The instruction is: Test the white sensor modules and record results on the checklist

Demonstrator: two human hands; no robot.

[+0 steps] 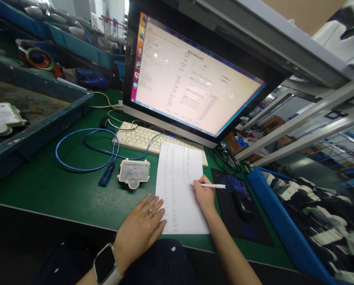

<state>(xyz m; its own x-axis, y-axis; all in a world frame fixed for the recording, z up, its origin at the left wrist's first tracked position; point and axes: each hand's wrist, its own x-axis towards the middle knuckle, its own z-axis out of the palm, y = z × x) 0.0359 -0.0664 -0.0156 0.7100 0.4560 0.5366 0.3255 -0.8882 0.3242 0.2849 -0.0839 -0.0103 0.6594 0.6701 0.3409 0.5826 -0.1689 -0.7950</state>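
A white pen (212, 185) is pinched in my right hand (205, 194), its tip at the right part of a printed paper sheet (179, 209). Columns of small print run down the sheet, too fine to read. My left hand (141, 225) lies flat with fingers spread, its fingertips at the sheet's left edge. Just beyond those fingers rests a small white-cased module (133, 172) with a grey label and a green connector on its right side. The sheet's top edge overlaps a white keyboard (142, 137).
A blue cable (72, 168) loops left of the module. Behind the keyboard stands a lit monitor (188, 79). A black mouse (242, 206) sits on a dark mouse pad (258, 229). Blue bins flank the green table (76, 198): a left bin (46, 136) and a filled right bin (279, 221).
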